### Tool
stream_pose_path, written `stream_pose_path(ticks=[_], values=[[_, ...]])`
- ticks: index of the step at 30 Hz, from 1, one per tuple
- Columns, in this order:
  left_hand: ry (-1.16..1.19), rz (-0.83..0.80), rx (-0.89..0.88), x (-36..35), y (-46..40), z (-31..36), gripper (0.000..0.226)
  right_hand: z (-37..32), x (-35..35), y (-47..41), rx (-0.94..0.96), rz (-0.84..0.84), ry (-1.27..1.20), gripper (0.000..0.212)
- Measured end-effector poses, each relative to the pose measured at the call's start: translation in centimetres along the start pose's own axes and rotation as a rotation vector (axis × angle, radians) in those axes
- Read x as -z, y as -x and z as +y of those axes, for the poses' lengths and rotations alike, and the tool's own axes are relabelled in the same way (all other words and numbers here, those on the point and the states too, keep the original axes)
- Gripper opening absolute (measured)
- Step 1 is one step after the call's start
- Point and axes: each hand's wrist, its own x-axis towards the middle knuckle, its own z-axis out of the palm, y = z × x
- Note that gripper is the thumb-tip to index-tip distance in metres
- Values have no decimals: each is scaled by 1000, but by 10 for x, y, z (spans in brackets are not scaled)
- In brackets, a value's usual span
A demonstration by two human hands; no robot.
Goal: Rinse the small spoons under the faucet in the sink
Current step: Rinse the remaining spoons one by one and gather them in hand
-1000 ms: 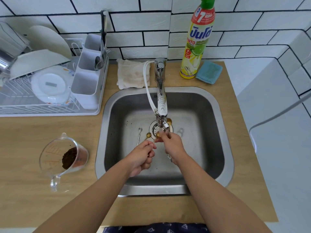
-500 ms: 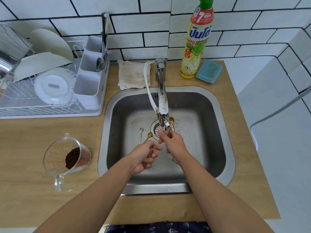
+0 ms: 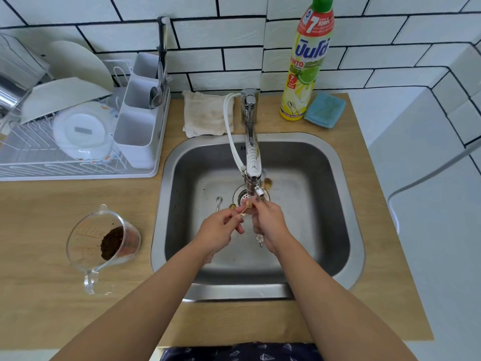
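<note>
Gold small spoon (image 3: 244,208) pinched by left hand (image 3: 220,231), bowl rubbed by closed right hand (image 3: 268,221) right under faucet (image 3: 252,162) spout for rinsing, other spoons (image 3: 218,203) lying in sink (image 3: 338,204) near drain (image 3: 240,195).

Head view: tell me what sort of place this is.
Likely a home kitchen: a steel sink with faucet, a dish rack holding plates, and a dish soap bottle against a tiled wall.

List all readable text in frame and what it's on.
"7", top of the dish soap bottle label.
"7" and "NEW", small red tag lower on that label.
Large blue brand word: non-Latin script, not transcribed.
Measuring cup: red graduation marks, too faint to read.
Nothing else legible.
</note>
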Motion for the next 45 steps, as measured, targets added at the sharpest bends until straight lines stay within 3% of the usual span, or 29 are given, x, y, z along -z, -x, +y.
stream_pose_path(ticks=[2,7,11,15,17,20,22,26,31,36,39,42,45], values=[[-24,0,-8,1,0,1,21,1,3,-1,-26,-15,-45,33],[-40,-32,41,0,1,0,22,5,6,5,-1,-95,91,14],[59,-89,80,0,3,1,24,5,11,-2,-71,-70,-92,32],[131,-154,147,3,4,4,25,7,10,1,-9,-115,16,21],[326,-238,217,7,6,6,24,6,11,1,-13,-152,-15,19],[829,-436,385,14,10,7,19,5,11,-1,-41,-224,-220,30],[955,-502,411,15,14,6,17,4,8,0,-31,-208,-220,29],[769,-395,325,10,10,2,18,8,5,-3,-16,-63,-106,18],[258,-196,156,0,-13,11,31,7,11,1,-21,-59,-54,8],[-164,-3,-86,-12,-28,18,50,-11,24,-11,20,283,-206,18],[104,5,35,-28,-38,22,36,-17,29,-12,16,297,-254,17],[422,-149,112,-35,-37,26,17,-19,33,-13,34,324,-276,21],[533,-273,121,-29,-31,23,16,-21,40,-16,34,355,-281,15]])
